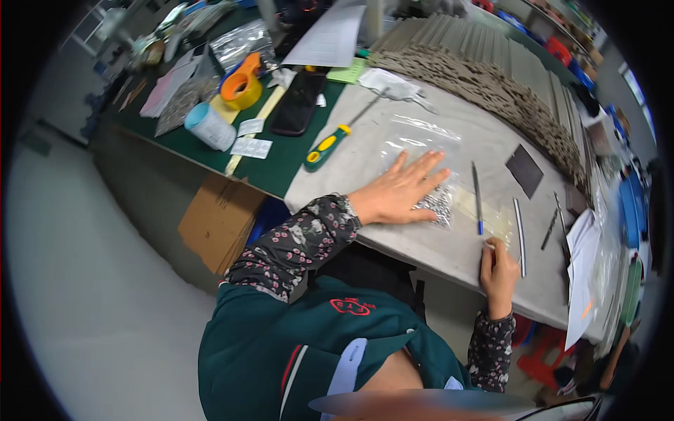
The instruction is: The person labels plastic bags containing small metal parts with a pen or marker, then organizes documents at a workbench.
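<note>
At centre frame, the left hand (401, 191) lies flat, fingers spread wide, on a clear plastic bag (421, 151) of small metal parts, while the right hand (498, 270), lower right, pinches a thin white piece (489, 245)

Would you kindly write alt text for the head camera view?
A person's left hand lies flat on a clear plastic bag of small metal parts on a grey worktable, while the right hand rests closed at the table's near edge beside a blue pen.
</note>
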`<state>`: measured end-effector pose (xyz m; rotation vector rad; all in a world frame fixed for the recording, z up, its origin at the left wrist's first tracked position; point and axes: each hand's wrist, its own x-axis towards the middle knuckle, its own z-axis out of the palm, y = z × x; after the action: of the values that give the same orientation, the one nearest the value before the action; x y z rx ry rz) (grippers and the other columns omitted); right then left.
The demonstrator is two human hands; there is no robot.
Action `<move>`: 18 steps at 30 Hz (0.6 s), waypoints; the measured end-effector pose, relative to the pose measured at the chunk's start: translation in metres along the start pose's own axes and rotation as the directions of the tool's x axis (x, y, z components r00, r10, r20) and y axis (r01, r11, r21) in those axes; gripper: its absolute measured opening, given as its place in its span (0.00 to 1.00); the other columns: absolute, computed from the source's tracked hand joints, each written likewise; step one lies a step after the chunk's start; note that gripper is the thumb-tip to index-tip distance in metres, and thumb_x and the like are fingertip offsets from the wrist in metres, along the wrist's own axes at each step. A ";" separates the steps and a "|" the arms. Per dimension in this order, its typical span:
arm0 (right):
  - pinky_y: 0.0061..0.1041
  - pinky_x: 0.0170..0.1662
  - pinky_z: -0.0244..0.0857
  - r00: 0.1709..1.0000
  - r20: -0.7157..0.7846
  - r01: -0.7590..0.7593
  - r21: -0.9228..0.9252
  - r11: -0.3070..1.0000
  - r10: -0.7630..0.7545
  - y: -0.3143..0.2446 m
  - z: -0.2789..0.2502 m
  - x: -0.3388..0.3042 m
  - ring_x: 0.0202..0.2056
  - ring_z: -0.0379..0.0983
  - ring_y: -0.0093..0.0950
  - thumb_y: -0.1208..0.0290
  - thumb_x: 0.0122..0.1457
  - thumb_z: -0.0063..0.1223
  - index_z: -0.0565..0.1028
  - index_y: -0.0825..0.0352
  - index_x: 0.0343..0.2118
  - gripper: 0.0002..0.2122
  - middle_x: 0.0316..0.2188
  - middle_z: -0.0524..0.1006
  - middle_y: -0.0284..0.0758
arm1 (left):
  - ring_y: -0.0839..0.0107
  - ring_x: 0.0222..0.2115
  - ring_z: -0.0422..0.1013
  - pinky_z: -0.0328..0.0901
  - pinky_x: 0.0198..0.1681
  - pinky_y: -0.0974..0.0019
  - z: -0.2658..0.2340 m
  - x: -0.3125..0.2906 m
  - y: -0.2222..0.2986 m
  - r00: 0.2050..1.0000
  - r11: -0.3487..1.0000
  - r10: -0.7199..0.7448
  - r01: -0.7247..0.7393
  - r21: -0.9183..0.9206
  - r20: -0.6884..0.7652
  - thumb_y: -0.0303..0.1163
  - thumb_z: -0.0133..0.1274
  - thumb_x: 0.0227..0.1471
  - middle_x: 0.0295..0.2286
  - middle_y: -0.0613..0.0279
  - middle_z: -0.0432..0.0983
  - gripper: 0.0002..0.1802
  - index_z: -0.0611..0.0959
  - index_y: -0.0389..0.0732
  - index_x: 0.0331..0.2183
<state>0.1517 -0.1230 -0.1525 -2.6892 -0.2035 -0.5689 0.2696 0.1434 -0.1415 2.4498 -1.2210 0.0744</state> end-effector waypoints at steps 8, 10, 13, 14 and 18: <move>0.31 0.25 0.63 0.999 -0.052 0.005 0.036 0.999 -0.003 -0.002 0.007 -0.002 0.23 0.72 0.38 0.78 0.51 0.51 0.73 0.66 0.31 0.04 0.22 0.75 0.39 | 0.57 0.62 0.40 0.38 0.60 0.42 -0.021 -0.031 0.008 1.000 0.999 0.011 -0.012 0.034 0.030 0.53 0.46 0.52 0.61 0.51 0.41 0.38 0.57 0.44 0.58; 0.32 0.26 0.64 0.996 -0.083 0.036 0.016 0.999 -0.035 -0.004 0.006 0.000 0.24 0.72 0.38 0.78 0.52 0.51 0.73 0.65 0.30 0.03 0.22 0.75 0.39 | 0.57 0.59 0.51 0.43 0.59 0.42 -0.048 -0.038 0.018 0.991 0.997 0.042 -0.033 0.068 -0.127 0.45 0.51 0.50 0.58 0.53 0.52 0.36 0.60 0.42 0.57; 0.32 0.26 0.64 0.997 -0.069 0.042 -0.019 0.999 -0.043 -0.005 0.006 0.003 0.24 0.72 0.38 0.78 0.51 0.51 0.72 0.65 0.30 0.03 0.22 0.75 0.39 | 0.57 0.50 0.64 0.52 0.55 0.42 -0.081 -0.053 0.028 0.954 0.987 0.158 -0.160 0.011 -0.254 0.38 0.55 0.47 0.49 0.52 0.67 0.36 0.62 0.42 0.56; 0.33 0.26 0.64 0.995 -0.086 0.049 -0.024 0.999 -0.051 -0.004 0.008 0.004 0.24 0.72 0.38 0.77 0.51 0.51 0.72 0.64 0.29 0.03 0.22 0.75 0.39 | 0.57 0.45 0.68 0.57 0.51 0.44 -0.093 -0.057 0.034 0.917 0.973 0.225 -0.227 0.034 -0.328 0.36 0.55 0.48 0.45 0.53 0.70 0.35 0.62 0.42 0.56; 0.33 0.26 0.64 0.996 -0.090 0.028 -0.012 1.000 -0.029 -0.007 -0.002 0.003 0.25 0.73 0.38 0.78 0.50 0.52 0.72 0.64 0.30 0.04 0.22 0.75 0.38 | 0.61 0.29 0.75 0.69 0.35 0.57 -0.125 -0.069 0.081 0.654 0.855 0.405 -0.519 0.011 -0.639 0.34 0.53 0.51 0.35 0.55 0.77 0.26 0.66 0.46 0.51</move>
<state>0.1523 -0.1176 -0.1475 -2.6678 -0.2151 -0.7005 0.1804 0.1991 -0.0154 1.6633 -1.4098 0.8253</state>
